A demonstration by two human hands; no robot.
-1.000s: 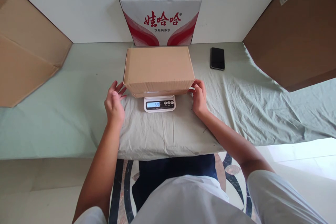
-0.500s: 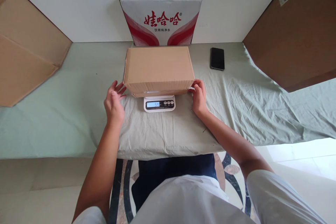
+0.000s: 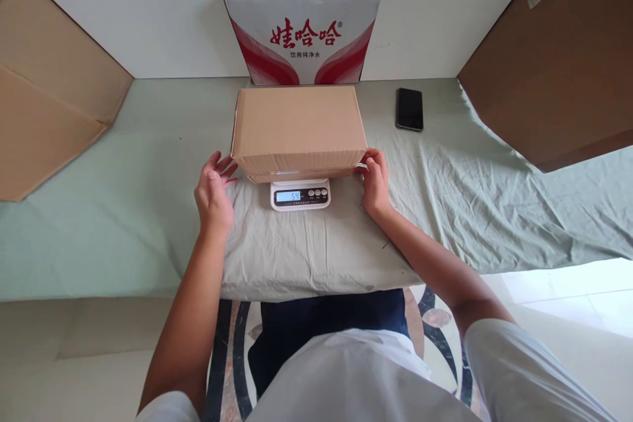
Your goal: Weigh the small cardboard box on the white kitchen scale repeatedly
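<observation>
Brown cardboard is forming a closed rectangular box (image 3: 299, 122), which is sitting on a white digital scale (image 3: 324, 205). The box is overhanging the weighing platform, while the control panel is jutting out toward the person, presumably so that its lit display (image 3: 288, 196) can be read; it is showing digits that look like 54, any decimal point being too small to tell. The left hand (image 3: 213, 191) is hovering beside the near left corner, its fingers loosely spread and apparently bearing no load; I cannot tell whether a fingertip is touching. The right hand (image 3: 376, 181) is curling its fingers at the near right lower corner, perhaps for steadying; whether they are pinching anything, I cannot tell. Pale green cloth (image 3: 297, 257) is covering the surface beneath. A Wahaha purified-water carton (image 3: 306, 39) is standing just behind the box, against white panels (image 3: 128, 20). A black smartphone (image 3: 409, 109) is lying apart, out of the right hand's way, and large cardboard pieces (image 3: 54, 79) are flanking both sides.
</observation>
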